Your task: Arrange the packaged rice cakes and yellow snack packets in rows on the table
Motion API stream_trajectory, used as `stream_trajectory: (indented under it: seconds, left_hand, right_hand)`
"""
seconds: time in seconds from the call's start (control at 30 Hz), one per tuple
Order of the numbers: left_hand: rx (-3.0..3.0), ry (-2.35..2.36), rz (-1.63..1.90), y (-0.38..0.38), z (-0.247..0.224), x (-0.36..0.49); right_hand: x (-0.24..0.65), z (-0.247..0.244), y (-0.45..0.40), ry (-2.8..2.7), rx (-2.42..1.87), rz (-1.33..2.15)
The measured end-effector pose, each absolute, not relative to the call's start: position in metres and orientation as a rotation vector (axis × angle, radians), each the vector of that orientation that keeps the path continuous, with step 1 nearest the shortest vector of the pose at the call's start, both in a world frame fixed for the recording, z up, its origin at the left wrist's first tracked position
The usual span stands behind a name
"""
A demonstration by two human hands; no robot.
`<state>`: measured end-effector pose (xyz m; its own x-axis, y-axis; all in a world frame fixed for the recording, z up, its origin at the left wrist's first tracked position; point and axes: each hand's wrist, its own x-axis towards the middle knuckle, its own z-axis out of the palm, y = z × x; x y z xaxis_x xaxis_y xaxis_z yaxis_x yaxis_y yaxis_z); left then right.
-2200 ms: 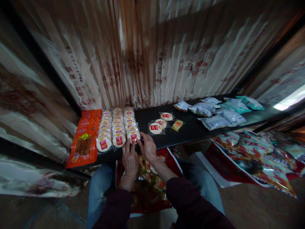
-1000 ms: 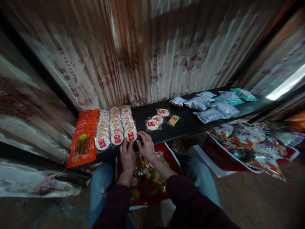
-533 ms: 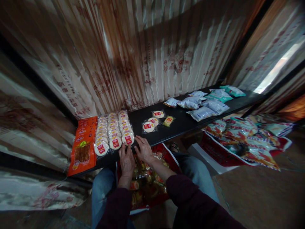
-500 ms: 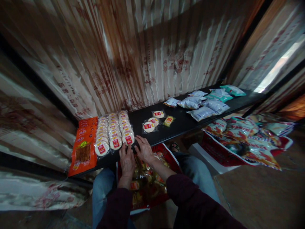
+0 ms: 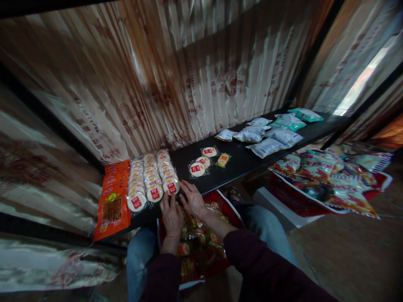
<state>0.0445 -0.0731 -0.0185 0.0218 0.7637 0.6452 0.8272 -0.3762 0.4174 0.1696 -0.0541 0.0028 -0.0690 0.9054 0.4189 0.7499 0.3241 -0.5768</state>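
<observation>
Black shelf (image 5: 242, 161): hands (image 5: 173, 219) (image 5: 193, 201) (half-curled) against round packet (image 5: 171, 186)

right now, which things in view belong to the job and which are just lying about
In hand:
- left hand, right hand
- three rows of round white snacks in clear film, rightmost nearest the hands

Apparently lying about:
- flat orange plastic packets
- small yellow wrapped snack
- plump pale plastic bags
</observation>
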Motion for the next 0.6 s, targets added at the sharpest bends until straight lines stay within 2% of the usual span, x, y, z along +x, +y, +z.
stream_trajectory:
  seconds: [0.6]
  left_hand:
    - [-2.186,-1.629,-1.361,-0.083,-0.034,0.039]
  right_hand:
    - [0.171,-0.01,-0.059,-1.803,-1.343,0.214]
